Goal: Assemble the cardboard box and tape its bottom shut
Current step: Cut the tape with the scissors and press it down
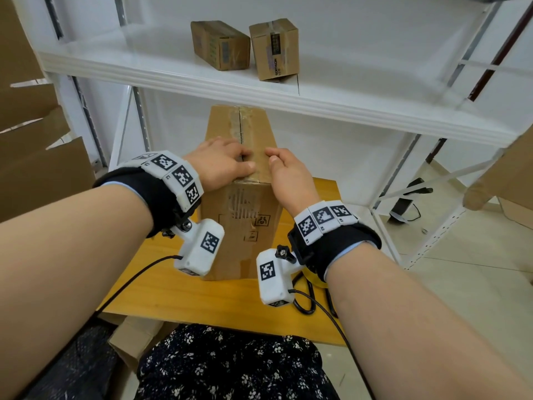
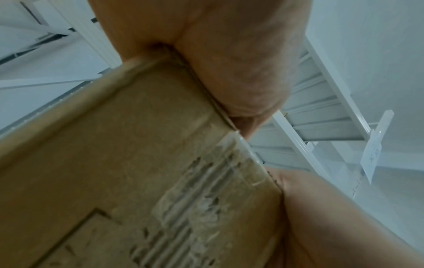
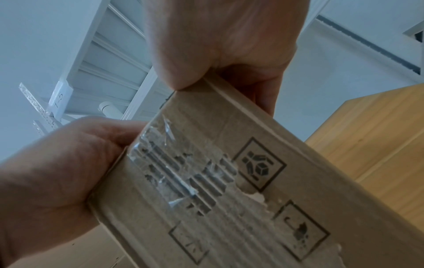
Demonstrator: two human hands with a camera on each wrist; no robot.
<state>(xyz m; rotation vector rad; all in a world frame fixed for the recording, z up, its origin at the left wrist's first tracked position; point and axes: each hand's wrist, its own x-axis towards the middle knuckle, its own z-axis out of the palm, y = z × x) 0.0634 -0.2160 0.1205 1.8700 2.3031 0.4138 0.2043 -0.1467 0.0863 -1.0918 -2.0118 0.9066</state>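
A tall brown cardboard box (image 1: 242, 226) stands on the wooden table (image 1: 202, 298) with its flaps folded shut on the upward face, a seam running down the middle. My left hand (image 1: 222, 163) lies on the near left of that face, fingers curled into the seam, thumb along the near edge. My right hand (image 1: 288, 174) holds the near right corner, thumb on top and fingers down the side. The right wrist view shows torn old tape (image 3: 172, 172) on the box's front (image 3: 229, 181), my right hand (image 3: 218, 36) and my left hand (image 3: 57, 172). The left wrist view shows my left palm (image 2: 229, 63) on the box edge (image 2: 114, 163).
A white metal shelf (image 1: 346, 90) hangs just above and behind the box and carries two small cardboard boxes (image 1: 220, 44) (image 1: 274, 49). Flattened cardboard (image 1: 34, 157) leans at the left. A yellow object (image 1: 313, 277) and black cables (image 1: 305, 301) lie under my right wrist.
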